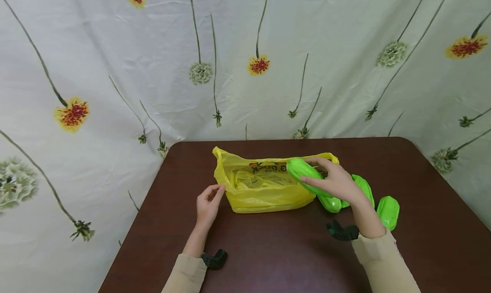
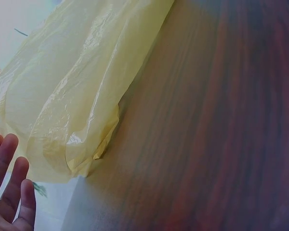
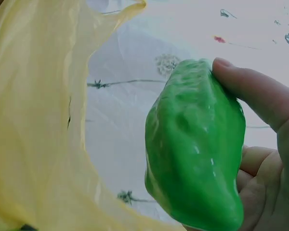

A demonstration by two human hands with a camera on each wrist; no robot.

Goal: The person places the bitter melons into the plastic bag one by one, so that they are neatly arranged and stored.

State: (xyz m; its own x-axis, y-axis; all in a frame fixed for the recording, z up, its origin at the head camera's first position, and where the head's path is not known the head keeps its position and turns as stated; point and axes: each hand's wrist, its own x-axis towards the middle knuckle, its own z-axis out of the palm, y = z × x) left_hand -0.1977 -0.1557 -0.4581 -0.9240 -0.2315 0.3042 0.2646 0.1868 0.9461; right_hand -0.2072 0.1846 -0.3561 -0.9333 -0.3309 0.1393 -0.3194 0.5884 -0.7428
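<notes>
A yellow plastic bag (image 1: pixel 268 199) lies on its base with its mouth spread open and dark printing on the inside of its far wall. My left hand (image 1: pixel 207 205) pinches the bag's left rim between thumb and finger; in the left wrist view only the other fingertips (image 2: pixel 19 168) show, loosely bent beside the bag. In my right hand (image 1: pixel 339 182) is a glossy, bumpy green gourd (image 3: pixel 195 149), gripped between thumb and fingers. It is held tilted above the right side of the bag's mouth.
More green gourds lie on the table right of the bag: one (image 1: pixel 330 204) by its corner, one (image 1: pixel 363 188) behind my right wrist, another (image 1: pixel 388 212) farther right. The dark brown table (image 1: pixel 268 250) ends at a flower-printed white cloth (image 1: pixel 245 101).
</notes>
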